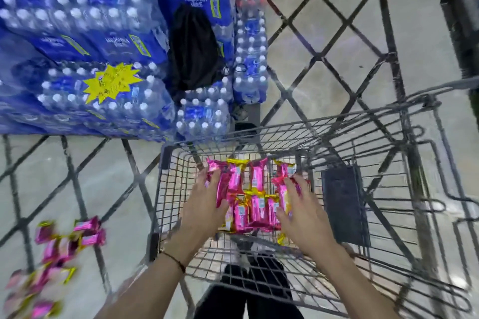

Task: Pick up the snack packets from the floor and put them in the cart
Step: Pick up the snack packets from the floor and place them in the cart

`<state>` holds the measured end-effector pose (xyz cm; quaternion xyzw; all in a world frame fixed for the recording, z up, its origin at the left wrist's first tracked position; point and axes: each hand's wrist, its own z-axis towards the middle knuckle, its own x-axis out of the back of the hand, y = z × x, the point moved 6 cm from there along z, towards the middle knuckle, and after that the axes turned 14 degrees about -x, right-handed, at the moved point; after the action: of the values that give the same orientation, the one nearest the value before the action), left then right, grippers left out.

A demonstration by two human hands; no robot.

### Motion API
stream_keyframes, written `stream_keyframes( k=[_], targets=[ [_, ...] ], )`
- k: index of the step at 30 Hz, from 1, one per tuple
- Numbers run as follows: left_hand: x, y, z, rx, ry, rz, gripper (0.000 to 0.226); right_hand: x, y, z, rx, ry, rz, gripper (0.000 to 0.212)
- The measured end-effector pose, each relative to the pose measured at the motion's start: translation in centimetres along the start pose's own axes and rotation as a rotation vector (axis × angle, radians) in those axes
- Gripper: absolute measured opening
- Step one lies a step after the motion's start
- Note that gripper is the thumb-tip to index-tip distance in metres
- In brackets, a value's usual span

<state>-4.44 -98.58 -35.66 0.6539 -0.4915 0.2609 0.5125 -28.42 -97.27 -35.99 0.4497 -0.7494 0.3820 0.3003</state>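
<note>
Hidden: the left hand (204,202) and right hand (300,212) cover the outer sides of the cart packets (256,204); the thumbs and anything beneath the palms cannot be seen.
Blurred: the floor packets (64,246) are smeared by motion, so their number and print cannot be read.
Cut off: the cart (259,132) runs out of view at the right and bottom edges; the lowest floor packets run off at the bottom left.
Left hand: fingers straight and spread, lying flat on a pink packet at the left side of the cart packets; a thin cord (173,258) circles the wrist.
Right hand: fingers straight and spread, pressing on the right side of the same packets.
Cart packets: pink with gold ends, bunched between the two hands inside the cart's basket, near its front left corner; whether they rest on the wire or are carried cannot be told.
Floor packets: scattered on the floor (116,189) left of the cart, apart from it.
Panel: a dark flat panel (344,204) inside the cart, right of the hands.
Water packs: shrink-wrapped bottles (77,46) stacked beyond the cart's front left, with a yellow star tag (111,84).
Bag: a black bag (193,49) lies on those packs.
Legs: dark trousers (259,287) show through the cart's wire.
</note>
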Motion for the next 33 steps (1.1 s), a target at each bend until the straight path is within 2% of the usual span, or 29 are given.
stream_keyframes(
  k=[8,17,24,33],
  targets=[
    [-9.2,-7.0,7.6,0.038,-0.157,0.112,0.080,-9.5,1.0,8.9,0.008,-0.143,-0.073,0.078],
    [-16.1,-11.0,12.6,0.018,-0.106,0.178,0.079,-16.1,1.2,17.0,0.013,-0.063,-0.075,0.075],
    [-18.2,-11.7,14.1,0.024,-0.045,0.208,0.078,-18.1,1.1,21.2,0.007,0.007,-0.100,0.073],
    [-17.6,-10.5,13.5,0.014,-0.045,0.201,0.076,-18.4,2.5,21.0,-0.036,-0.006,-0.146,0.076]
  ],
)
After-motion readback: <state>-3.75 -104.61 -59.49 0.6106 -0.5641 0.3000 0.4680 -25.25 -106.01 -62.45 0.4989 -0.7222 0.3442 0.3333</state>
